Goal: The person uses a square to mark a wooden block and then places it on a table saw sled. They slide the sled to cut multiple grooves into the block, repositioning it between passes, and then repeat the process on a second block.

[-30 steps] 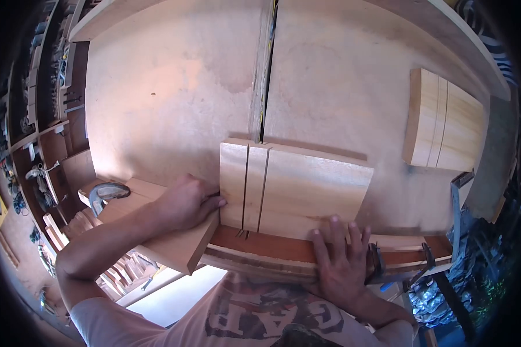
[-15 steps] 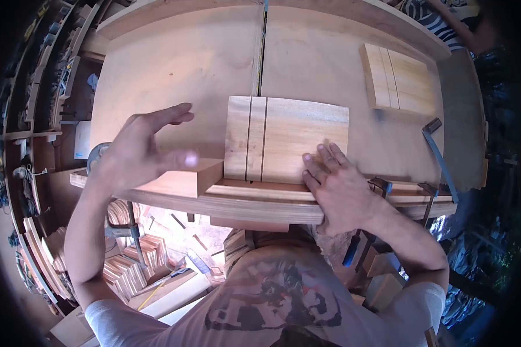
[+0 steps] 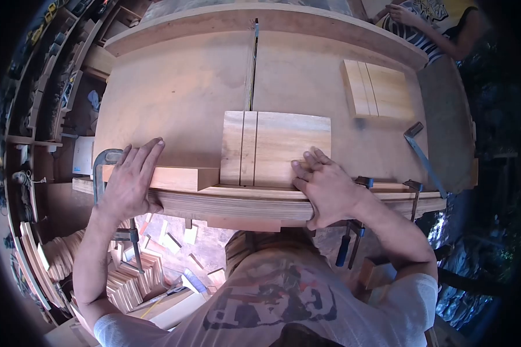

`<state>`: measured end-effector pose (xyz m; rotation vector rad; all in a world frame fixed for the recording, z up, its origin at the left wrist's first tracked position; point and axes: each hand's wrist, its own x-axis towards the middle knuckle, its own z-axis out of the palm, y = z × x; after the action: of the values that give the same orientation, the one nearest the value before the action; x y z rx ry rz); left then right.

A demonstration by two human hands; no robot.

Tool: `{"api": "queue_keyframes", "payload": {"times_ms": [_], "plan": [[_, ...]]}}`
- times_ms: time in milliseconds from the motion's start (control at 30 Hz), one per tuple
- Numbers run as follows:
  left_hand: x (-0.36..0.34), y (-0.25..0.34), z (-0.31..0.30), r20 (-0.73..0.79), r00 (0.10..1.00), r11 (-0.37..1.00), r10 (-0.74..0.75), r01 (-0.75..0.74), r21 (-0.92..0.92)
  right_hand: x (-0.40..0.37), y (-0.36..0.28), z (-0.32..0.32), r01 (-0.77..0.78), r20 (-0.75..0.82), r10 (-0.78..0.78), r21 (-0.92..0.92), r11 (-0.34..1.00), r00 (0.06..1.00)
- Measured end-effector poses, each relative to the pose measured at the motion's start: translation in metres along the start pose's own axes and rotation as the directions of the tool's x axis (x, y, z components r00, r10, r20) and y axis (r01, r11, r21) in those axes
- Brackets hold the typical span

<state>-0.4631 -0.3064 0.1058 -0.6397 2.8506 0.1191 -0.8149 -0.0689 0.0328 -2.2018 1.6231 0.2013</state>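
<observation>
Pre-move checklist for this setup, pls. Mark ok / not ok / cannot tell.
1. Visible slot clear: ok; left hand is to its left, right hand to its right, on the grooved board.
2. Grooved board tight to wooden block: cannot tell; they sit side by side, but a hairline gap would not show.
3. Left clamp tight: cannot tell; partly behind the left hand.
4. Square and second board away from the grooved board: ok; both are apart, to its right.
5. Other person's hands out of the way: ok; beyond the far rail.
6. Slot beneath the grooved board: cannot tell; hidden.
</observation>
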Motion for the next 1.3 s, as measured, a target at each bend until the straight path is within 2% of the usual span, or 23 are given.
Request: {"api": "queue_keyframes", "payload": {"times_ms": [267, 467, 567, 667, 733, 867, 900, 933, 1000, 1200, 1300], "plan": [[0.003, -0.012, 0.014, -0.013, 0.997, 0.989, 0.079, -0.076, 0.128, 0.006, 0.008, 0.0, -0.021, -0.02, 0.021, -0.022, 1.0, 1.0], [0.02, -0.02, 0.009, -0.118, 0.988, 0.977, 0.098, -0.073, 0.202, 0.014, 0.014, -0.011, -0.097, -0.006, 0.098, 0.024, 0.995, 0.995], [0.045, -0.023, 0.017, -0.175, 0.982, 0.969, 0.069, -0.024, 0.247, 0.02, 0.041, -0.003, -0.158, -0.023, 0.158, 0.014, 0.987, 0.987], [0.079, -0.024, 0.024, -0.206, 0.977, 0.977, 0.059, -0.015, 0.212, 0.023, 0.071, 0.0, -0.249, -0.061, 0.253, 0.059, 0.967, 0.966], [0.099, -0.025, 0.028, -0.226, 0.972, 0.974, 0.058, -0.006, 0.224, 0.025, 0.092, 0.007, -0.257, -0.104, 0.268, 0.11, 0.96, 0.958], [0.168, -0.06, 0.006, -0.293, 0.956, 0.966, 0.024, 0.053, 0.252, 0.06, 0.145, -0.044, -0.305, -0.082, 0.336, 0.26, 0.916, 0.938], [0.179, -0.07, 0.007, -0.307, 0.951, 0.962, 0.034, 0.052, 0.267, 0.068, 0.156, -0.049, -0.322, -0.027, 0.344, 0.286, 0.902, 0.939], [0.183, -0.069, 0.003, -0.289, 0.957, 0.962, 0.021, 0.059, 0.265, 0.07, 0.162, -0.048, -0.306, -0.062, 0.335, 0.274, 0.912, 0.94], [0.181, -0.057, 0.008, -0.246, 0.969, 0.961, -0.012, 0.079, 0.264, 0.069, 0.167, -0.029, -0.266, -0.133, 0.305, 0.251, 0.931, 0.943], [0.181, -0.059, 0.012, -0.295, 0.954, 0.953, -0.045, 0.129, 0.273, 0.074, 0.172, -0.022, -0.23, -0.149, 0.281, 0.289, 0.929, 0.948], [0.149, -0.033, 0.015, -0.29, 0.948, 0.952, -0.13, 0.201, 0.232, 0.065, 0.141, -0.023, -0.284, -0.085, 0.31, 0.228, 0.931, 0.947]]}}
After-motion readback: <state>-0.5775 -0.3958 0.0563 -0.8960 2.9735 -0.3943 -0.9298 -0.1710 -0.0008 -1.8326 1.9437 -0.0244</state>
